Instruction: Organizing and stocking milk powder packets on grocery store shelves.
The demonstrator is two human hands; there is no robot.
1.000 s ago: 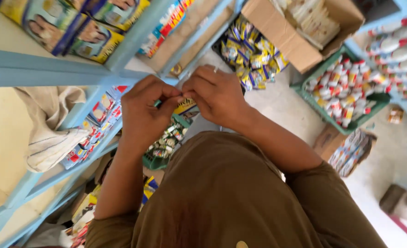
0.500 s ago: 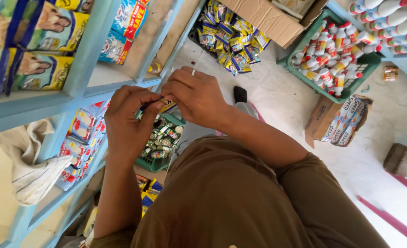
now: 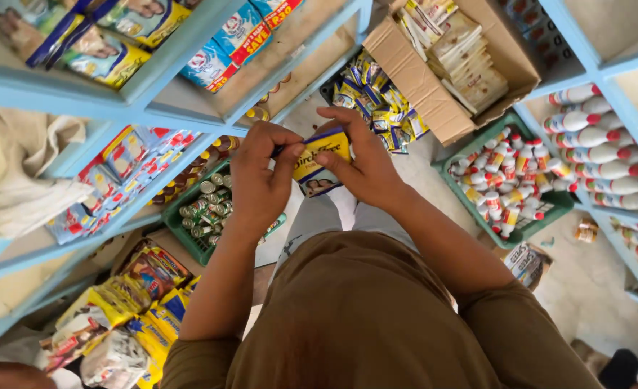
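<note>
A small yellow and dark blue packet (image 3: 320, 162) is held up in front of my chest by both hands. My left hand (image 3: 258, 181) pinches its left edge with thumb and fingers, and a thin dark object shows between those fingers. My right hand (image 3: 360, 164) grips the packet's right side, fingers curled over its top. Directly beyond my hands, on the floor, lies a heap of similar yellow and blue packets (image 3: 380, 101). My brown sleeves and shirt fill the lower middle of the view.
Light blue shelves (image 3: 189, 101) on the left hold packets and boxes; more shelving (image 3: 607, 72) on the right holds white bottles with red caps. An open cardboard box (image 3: 405, 68), a green crate of small bottles (image 3: 542, 209) and a green crate of tins (image 3: 182, 223) stand on the floor.
Both hands have risen and spread slightly, and the yellow and blue packet now shows plainly between them. The view has tilted, revealing more of the floor and crates.
</note>
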